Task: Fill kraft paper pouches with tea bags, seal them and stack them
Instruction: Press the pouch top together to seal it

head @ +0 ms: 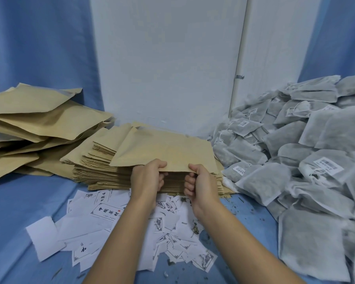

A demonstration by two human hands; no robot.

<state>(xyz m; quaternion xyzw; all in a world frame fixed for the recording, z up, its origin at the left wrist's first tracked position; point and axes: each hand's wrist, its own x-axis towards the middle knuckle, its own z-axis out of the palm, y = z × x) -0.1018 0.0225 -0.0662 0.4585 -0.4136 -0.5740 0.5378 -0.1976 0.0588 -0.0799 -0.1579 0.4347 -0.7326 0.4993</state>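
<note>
Two bare forearms reach in from the near edge, over a scatter of white printed labels (119, 226) lying loose on the blue-covered desk (19, 212); they overlap too much to count. The left hand (147, 179) and right hand (200, 184) sit side by side, nearly touching, each closed in a pinch on the near edge of one kraft pouch (164, 149): thumbs on top of the paper, fingers curled beneath it. That single pouch is lifted at its near edge and tilts up off the stack (103, 173) of flat empty pouches directly under it, far too many thin layers to number. The stack stands just behind the labels, its near edge touching them.

Left of the stack, and touching it, lies a looser heap of pouches (35, 124), puffed and skewed, roughly a dozen showing on the surface. Right of the stack a large mound of grey tea bags (307, 160) runs from the wall to the near right corner, dozens visible, several with small white tags and strings. The nearest bags touch the stack's right side. Green crumbs (242, 212) speckle the desk between the labels and the tea bags. Behind the stack rises a white wall (168, 58), flanked by blue curtain (39, 42).
</note>
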